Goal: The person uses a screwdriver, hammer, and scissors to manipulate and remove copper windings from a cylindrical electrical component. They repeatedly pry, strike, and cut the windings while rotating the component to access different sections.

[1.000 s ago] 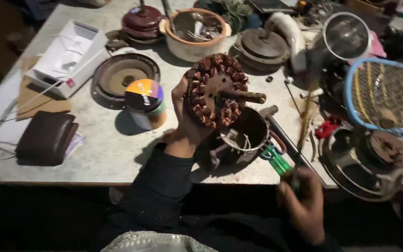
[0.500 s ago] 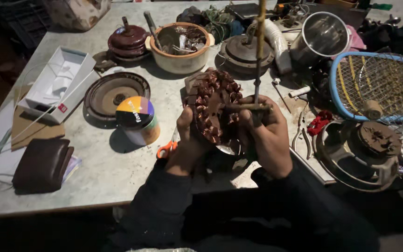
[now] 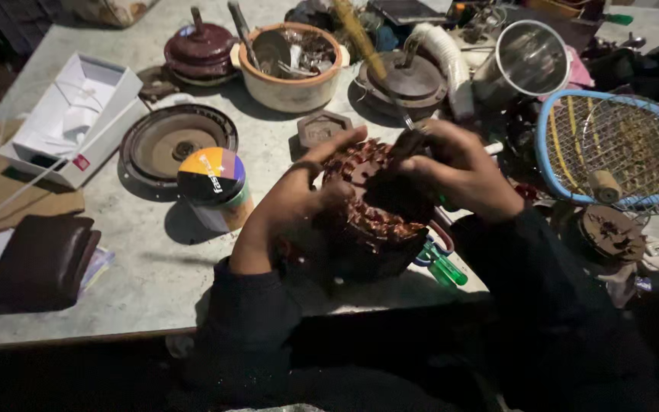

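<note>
The left hand [image 3: 291, 206] cups the round copper-wound motor stator [image 3: 371, 202] from its left side, fingers curled over the top edge, holding it raised just above the table [image 3: 139, 282]. The right hand [image 3: 463, 172] has come in from the table's near edge, where it was a second ago, and now closes on a thin yellow-handled tool [image 3: 360, 38] whose tip meets the stator's upper face. So the work has passed from holding to probing the windings. Just under the stator lie green-handled screwdrivers [image 3: 442, 267]. Left of it stands a cylindrical tin with a multicoloured lid [image 3: 211, 187]; to the right rests a blue-framed mesh racket [image 3: 612, 149].
</note>
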